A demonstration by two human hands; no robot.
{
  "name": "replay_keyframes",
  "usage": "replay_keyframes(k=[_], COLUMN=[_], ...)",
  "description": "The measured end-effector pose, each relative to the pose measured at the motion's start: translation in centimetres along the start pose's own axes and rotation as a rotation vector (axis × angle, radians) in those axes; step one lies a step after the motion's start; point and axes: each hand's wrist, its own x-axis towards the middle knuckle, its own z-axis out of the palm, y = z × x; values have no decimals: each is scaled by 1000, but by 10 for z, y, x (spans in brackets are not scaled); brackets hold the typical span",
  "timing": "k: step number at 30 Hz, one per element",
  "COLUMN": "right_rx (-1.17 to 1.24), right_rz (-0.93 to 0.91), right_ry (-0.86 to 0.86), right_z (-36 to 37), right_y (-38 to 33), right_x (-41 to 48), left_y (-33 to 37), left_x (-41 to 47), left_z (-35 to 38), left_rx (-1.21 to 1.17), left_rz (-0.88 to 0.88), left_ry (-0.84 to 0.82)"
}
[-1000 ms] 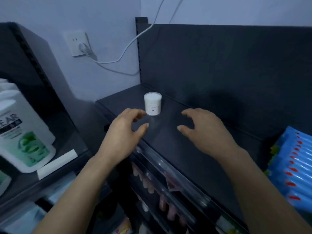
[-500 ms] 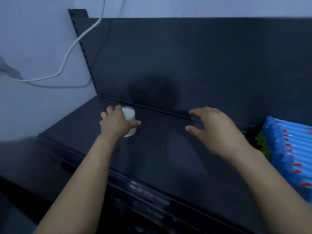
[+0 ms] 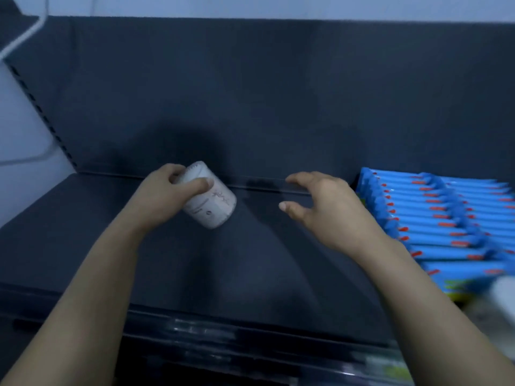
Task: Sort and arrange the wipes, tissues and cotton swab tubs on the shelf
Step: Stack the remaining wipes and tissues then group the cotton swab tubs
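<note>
The left hand (image 3: 164, 190) wraps the tilted cotton swab tub (image 3: 213, 203) round its side wall, near the back edge of the shelf (image 3: 250, 268). The right hand (image 3: 323, 207) is spread and empty. The tub seems light, rigid and slick.

The blue packs (image 3: 446, 227) run past the right edge; the print on the tub (image 3: 214, 204) and a pale object (image 3: 501, 296) at lower right are blurred.
</note>
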Motion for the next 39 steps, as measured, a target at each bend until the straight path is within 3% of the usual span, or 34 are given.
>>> replay_keyframes(k=[7,12,20,28,32,36,39], right_rx=[-96,-151,-184,-128,230,754,934], right_rz=[146,315,469,599,683,592,558], right_ry=[90,65,-240,-190,-119,-113,-102], right_z=[-56,-91,-98,-90,-120,-151,-163], right_y=[72,132,177,175,192,221,247], right_x=[-80,-144,-174,-170,-180,-210,-237], left_y=[97,135,145,145,157,174,193], left_x=[-82,-136,-178,-175,-166,-158,-160], left_z=[74,129,172,178,189,209,233], left_rx=[-16,-26,-46,-35,-73,-115,-172], left_rz=[223,274,256,302,363,412,451], left_ry=[-228,-345,-274,-321,-407,-473,-529])
